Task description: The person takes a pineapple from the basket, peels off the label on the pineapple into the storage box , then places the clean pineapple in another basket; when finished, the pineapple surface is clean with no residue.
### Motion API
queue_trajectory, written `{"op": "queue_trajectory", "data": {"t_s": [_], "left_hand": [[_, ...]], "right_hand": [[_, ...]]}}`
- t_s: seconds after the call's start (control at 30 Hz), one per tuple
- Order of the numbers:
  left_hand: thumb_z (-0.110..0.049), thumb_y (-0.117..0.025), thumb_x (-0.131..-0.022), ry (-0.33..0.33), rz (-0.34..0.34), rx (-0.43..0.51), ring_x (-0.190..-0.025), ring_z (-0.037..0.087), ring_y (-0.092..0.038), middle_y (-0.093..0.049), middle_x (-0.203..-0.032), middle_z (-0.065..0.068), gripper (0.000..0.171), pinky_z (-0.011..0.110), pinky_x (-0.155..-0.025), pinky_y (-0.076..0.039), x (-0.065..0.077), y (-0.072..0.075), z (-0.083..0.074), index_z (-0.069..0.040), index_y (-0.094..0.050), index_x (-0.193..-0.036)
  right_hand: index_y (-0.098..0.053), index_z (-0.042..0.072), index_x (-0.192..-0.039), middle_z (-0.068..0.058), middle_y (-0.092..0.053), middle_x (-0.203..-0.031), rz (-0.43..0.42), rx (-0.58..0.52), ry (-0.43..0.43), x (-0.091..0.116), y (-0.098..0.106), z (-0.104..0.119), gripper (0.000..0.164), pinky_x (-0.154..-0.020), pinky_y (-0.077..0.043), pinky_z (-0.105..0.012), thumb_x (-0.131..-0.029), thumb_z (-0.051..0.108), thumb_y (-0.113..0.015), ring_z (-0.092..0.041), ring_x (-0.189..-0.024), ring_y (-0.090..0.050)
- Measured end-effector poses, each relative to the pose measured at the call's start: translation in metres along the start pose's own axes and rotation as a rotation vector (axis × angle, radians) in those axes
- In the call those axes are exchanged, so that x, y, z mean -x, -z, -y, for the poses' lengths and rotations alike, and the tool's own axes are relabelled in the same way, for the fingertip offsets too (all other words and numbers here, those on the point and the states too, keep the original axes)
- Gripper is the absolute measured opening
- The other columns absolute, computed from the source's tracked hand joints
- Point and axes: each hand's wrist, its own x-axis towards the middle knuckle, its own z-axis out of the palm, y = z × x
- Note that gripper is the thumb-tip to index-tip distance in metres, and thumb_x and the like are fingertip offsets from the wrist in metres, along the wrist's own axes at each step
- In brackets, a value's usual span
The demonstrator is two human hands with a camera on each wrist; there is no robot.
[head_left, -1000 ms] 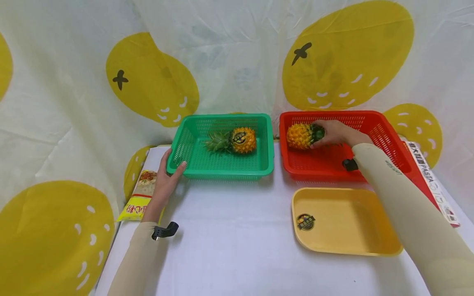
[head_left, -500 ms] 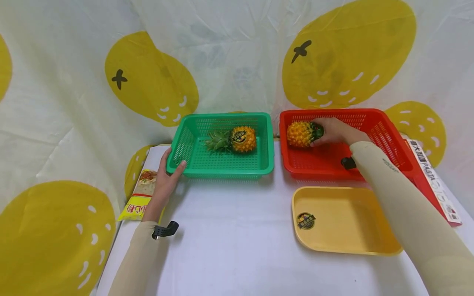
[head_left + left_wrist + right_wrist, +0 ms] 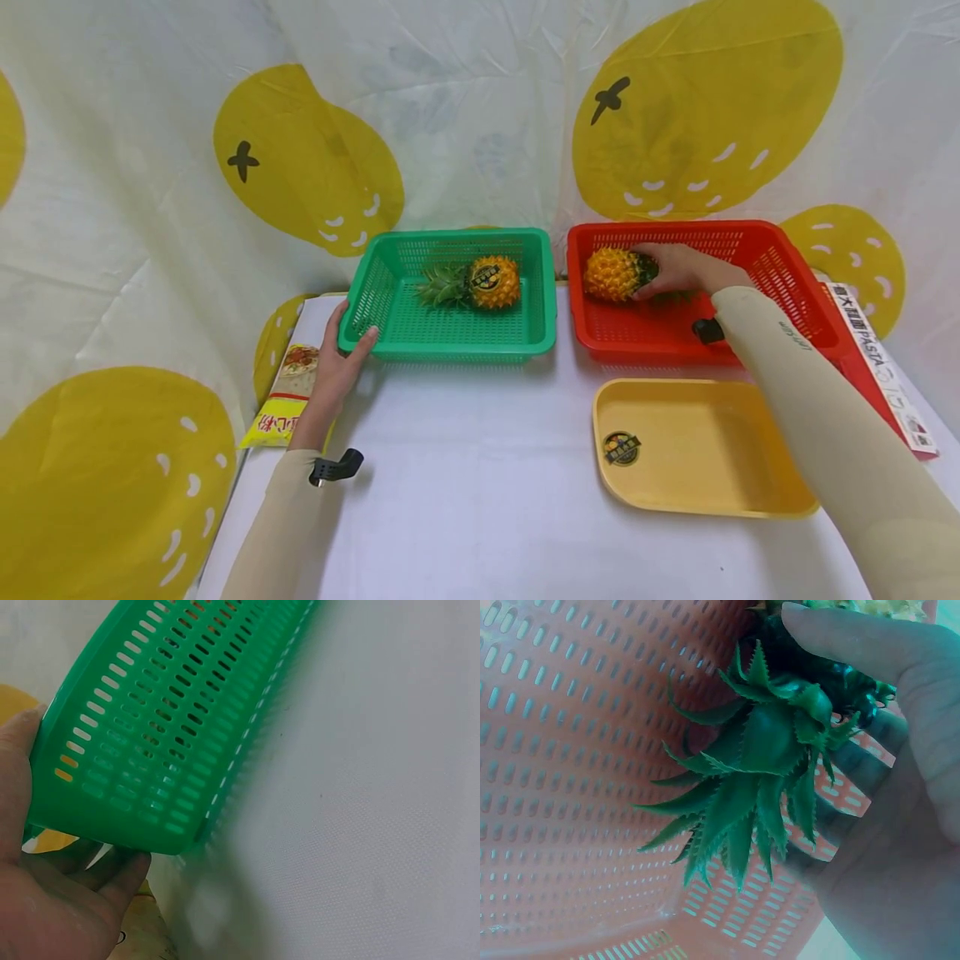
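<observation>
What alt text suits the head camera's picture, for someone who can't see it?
A person's right hand grips a pineapple in a red basket; their left hand holds the near left corner of a green basket containing another pineapple. A yellow tray sits nearer the camera.

It seems a makeshift booth: a curtain (image 3: 480,125) printed with yellow fruit hangs behind and beside a white-covered table (image 3: 465,475).

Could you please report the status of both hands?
Left hand gripping green perforated plastic basket by one corner. Right hand gripping spiky orange pineapple inside red perforated plastic basket. No obstruction visible.
</observation>
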Motion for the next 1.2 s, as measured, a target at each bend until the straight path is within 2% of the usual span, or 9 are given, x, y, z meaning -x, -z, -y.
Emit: {"op": "queue_trajectory", "data": {"t_s": [0.17, 0.33, 0.57, 0.63, 0.87, 1.07, 1.2], "left_hand": [[-0.049, -0.071, -0.101, -0.016, -0.002, 0.000, -0.155, 0.026, -0.023, -0.024, -0.171, 0.003, 0.086, 0.052, -0.124, -0.018, 0.000, 0.000, 0.004, -0.038, -0.020, -0.169], [-0.054, -0.072, -0.099, -0.020, -0.009, 0.004, -0.153, 0.026, -0.025, -0.027, -0.170, 0.003, 0.086, 0.052, -0.124, -0.019, 0.001, 0.001, 0.003, -0.038, -0.023, -0.168], [-0.053, -0.071, -0.100, -0.013, -0.013, -0.004, -0.154, 0.027, -0.024, -0.026, -0.171, 0.004, 0.086, 0.054, -0.124, -0.019, 0.001, 0.000, 0.002, -0.038, -0.022, -0.169], [-0.047, -0.071, -0.102, -0.004, -0.009, 0.000, -0.154, 0.028, -0.023, -0.025, -0.171, 0.004, 0.084, 0.053, -0.124, -0.018, 0.002, 0.000, -0.002, -0.036, -0.021, -0.169], [-0.034, -0.069, -0.105, 0.014, 0.012, 0.015, -0.154, 0.031, -0.022, -0.023, -0.172, 0.009, 0.083, 0.052, -0.124, -0.018, 0.017, -0.001, -0.033, -0.025, -0.019, -0.171], [-0.032, -0.067, -0.106, 0.014, 0.026, 0.036, -0.154, 0.035, -0.022, -0.021, -0.172, 0.014, 0.082, 0.055, -0.124, -0.018, 0.021, 0.001, -0.039, -0.019, -0.019, -0.171], [-0.032, -0.069, -0.106, 0.027, 0.021, 0.033, -0.154, 0.032, -0.023, -0.023, -0.171, 0.012, 0.082, 0.052, -0.124, -0.019, 0.016, 0.000, -0.031, -0.021, -0.019, -0.170]], "right_hand": [[-0.039, 0.001, -0.159, -0.031, -0.048, -0.148, -0.004, -0.051, -0.016, 0.006, 0.002, -0.001, 0.087, -0.111, -0.034, -0.070, -0.091, 0.030, -0.086, -0.049, -0.131, -0.045], [-0.039, 0.002, -0.159, -0.032, -0.047, -0.149, -0.009, -0.050, -0.022, 0.012, 0.007, 0.003, 0.085, -0.110, -0.034, -0.070, -0.094, 0.034, -0.083, -0.050, -0.135, -0.045], [-0.038, 0.001, -0.160, -0.027, -0.043, -0.156, -0.035, -0.029, -0.007, 0.016, 0.016, 0.016, 0.089, -0.114, -0.029, -0.069, -0.094, 0.041, -0.082, -0.045, -0.138, -0.042], [-0.038, 0.000, -0.160, -0.027, -0.042, -0.157, -0.045, -0.024, 0.011, 0.017, 0.018, 0.020, 0.090, -0.115, -0.028, -0.069, -0.094, 0.042, -0.082, -0.045, -0.138, -0.041], [-0.041, 0.000, -0.159, -0.024, -0.047, -0.154, -0.081, 0.002, 0.102, 0.022, 0.025, 0.051, 0.085, -0.114, -0.034, -0.066, -0.095, 0.039, -0.081, -0.043, -0.136, -0.044], [-0.045, 0.002, -0.157, -0.020, -0.050, -0.152, -0.105, 0.000, 0.195, 0.023, 0.024, 0.077, 0.075, -0.112, -0.038, -0.064, -0.097, 0.030, -0.080, -0.040, -0.135, -0.045], [-0.049, 0.006, -0.155, -0.014, -0.053, -0.150, -0.097, -0.017, 0.244, 0.021, 0.019, 0.095, 0.069, -0.109, -0.043, -0.061, -0.097, 0.028, -0.079, -0.035, -0.133, -0.046]]}}
